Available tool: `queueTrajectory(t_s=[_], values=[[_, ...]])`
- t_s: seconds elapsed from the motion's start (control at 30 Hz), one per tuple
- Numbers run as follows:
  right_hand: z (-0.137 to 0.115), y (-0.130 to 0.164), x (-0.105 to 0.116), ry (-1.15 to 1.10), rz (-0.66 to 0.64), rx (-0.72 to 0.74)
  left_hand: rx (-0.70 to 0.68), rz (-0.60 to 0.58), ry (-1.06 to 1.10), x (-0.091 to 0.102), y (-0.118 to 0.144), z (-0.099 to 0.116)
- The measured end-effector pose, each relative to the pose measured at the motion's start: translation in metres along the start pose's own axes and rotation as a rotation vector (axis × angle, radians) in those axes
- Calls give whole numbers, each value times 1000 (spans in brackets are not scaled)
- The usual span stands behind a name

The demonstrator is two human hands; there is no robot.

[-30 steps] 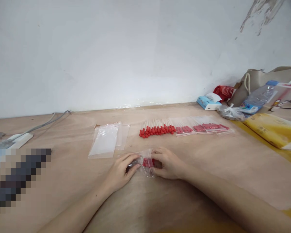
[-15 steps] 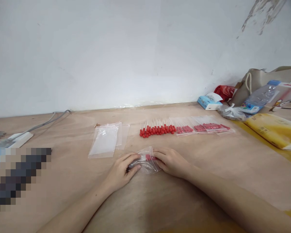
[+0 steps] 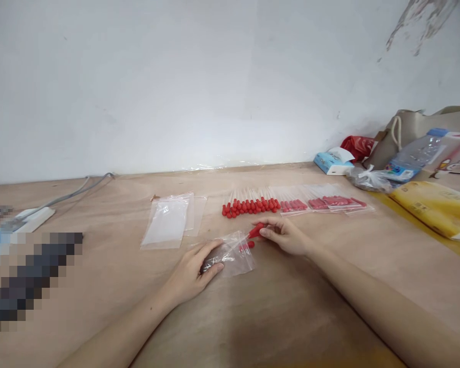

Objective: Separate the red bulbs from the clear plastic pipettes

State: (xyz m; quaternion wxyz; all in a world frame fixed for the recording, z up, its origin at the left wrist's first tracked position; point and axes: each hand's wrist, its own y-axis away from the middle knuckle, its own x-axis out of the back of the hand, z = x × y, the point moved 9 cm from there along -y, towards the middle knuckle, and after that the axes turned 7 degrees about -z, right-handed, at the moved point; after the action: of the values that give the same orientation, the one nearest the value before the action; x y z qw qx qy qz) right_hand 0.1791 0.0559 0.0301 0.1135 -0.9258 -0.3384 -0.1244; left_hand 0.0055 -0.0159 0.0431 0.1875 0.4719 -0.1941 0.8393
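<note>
My left hand (image 3: 191, 270) lies flat on the near end of a small clear plastic bag (image 3: 233, 253) and pins it to the wooden table (image 3: 253, 317). My right hand (image 3: 285, 236) pinches a red-tipped dropper (image 3: 256, 231) at the bag's far open end. Another red tip (image 3: 249, 245) shows at the bag's mouth. Behind my hands, a row of loose red-tipped droppers (image 3: 251, 206) lies on the table. To the right of that row are filled clear bags of droppers (image 3: 329, 203).
A stack of empty clear bags (image 3: 168, 222) lies left of the droppers. At the back right are a tissue pack (image 3: 331, 162), a water bottle (image 3: 417, 153), a beige bag (image 3: 410, 130) and a yellow package (image 3: 433, 207). A white power strip (image 3: 30, 220) with its cable sits far left.
My right hand has left the bag's near side and moved back and right, now pinching a red-tipped dropper at the bag's mouth. My left hand has stayed on the bag.
</note>
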Motion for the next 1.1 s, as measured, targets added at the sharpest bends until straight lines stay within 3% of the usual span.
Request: queueTrajectory(t_s=[0.13,0.27,0.4,0.5,0.57,0.67,0.8,0.93,1.1], values=[[8,2,31,-169,78,-65,-29,-8,-8,0,1,3],[-4,11,83,-271,278,-19,-42,-1,-20,-1,1,2],[-29,8,109,-139,421,65,-62,14,-24,-2,1,1],[-48,-8,100,186,491,151,-63,16,-24,-3,2,0],[-56,-21,83,463,504,228,-57,8,-26,-3,2,0],[-48,-42,56,725,463,268,-48,-6,-29,-3,2,0],[-27,-61,40,880,358,179,-67,0,-29,-1,2,3],[-23,-64,31,1041,260,114,-68,-4,-28,-1,2,3],[-44,-40,29,1146,369,140,-62,3,-37,-3,2,0]])
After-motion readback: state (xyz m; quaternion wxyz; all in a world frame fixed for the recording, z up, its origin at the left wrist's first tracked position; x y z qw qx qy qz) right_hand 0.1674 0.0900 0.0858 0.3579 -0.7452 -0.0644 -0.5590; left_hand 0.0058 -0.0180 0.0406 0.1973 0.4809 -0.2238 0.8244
